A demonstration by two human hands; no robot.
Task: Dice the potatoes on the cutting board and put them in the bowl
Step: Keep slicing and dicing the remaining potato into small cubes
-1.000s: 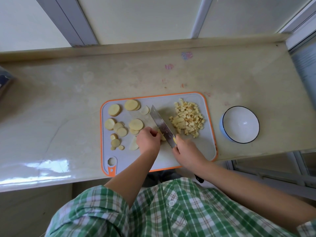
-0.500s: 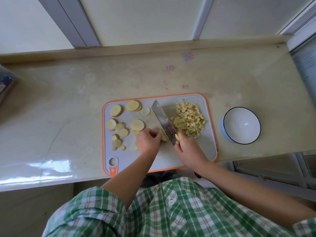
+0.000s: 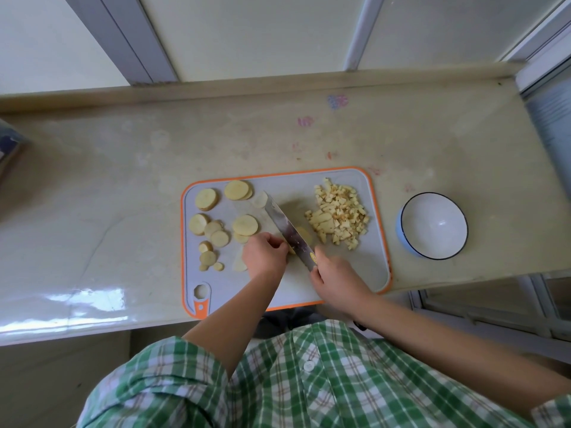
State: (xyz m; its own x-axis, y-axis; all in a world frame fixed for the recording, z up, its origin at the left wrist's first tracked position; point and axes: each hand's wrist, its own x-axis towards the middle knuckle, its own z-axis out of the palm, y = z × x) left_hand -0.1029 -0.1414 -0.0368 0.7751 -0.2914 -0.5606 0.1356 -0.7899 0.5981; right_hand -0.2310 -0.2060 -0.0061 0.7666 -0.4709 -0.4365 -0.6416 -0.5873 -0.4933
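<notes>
The job looks roughly halfway done, by the look of the board. On the right part of the cutting board (image 3: pixel 364 264) lies a pile of diced potato (image 3: pixel 336 217), small pale cubes heaped together. On the left part about a dozen round potato slices (image 3: pixel 213 230) wait uncut, some overlapping, with a few small end pieces toward the near edge. Between the two groups the knife (image 3: pixel 287 230) slants across the board, its blade down on one slice (image 3: pixel 304 234) that shows just beside the steel on the pile's side. The right hand (image 3: pixel 333 276) has its fingers wrapped round the knife handle, thumb up near the heel of the blade. The left hand (image 3: pixel 265 254) sits close against the other side of the blade, fingers curled down and pinning that slice in place. The bowl (image 3: pixel 432 225) stands on the counter (image 3: pixel 123 196) to the right of the board, apart from it, and holds nothing. What is left, then, is to cut the remaining slices into cubes and to move all the dice into the bowl, none of which has been started.
</notes>
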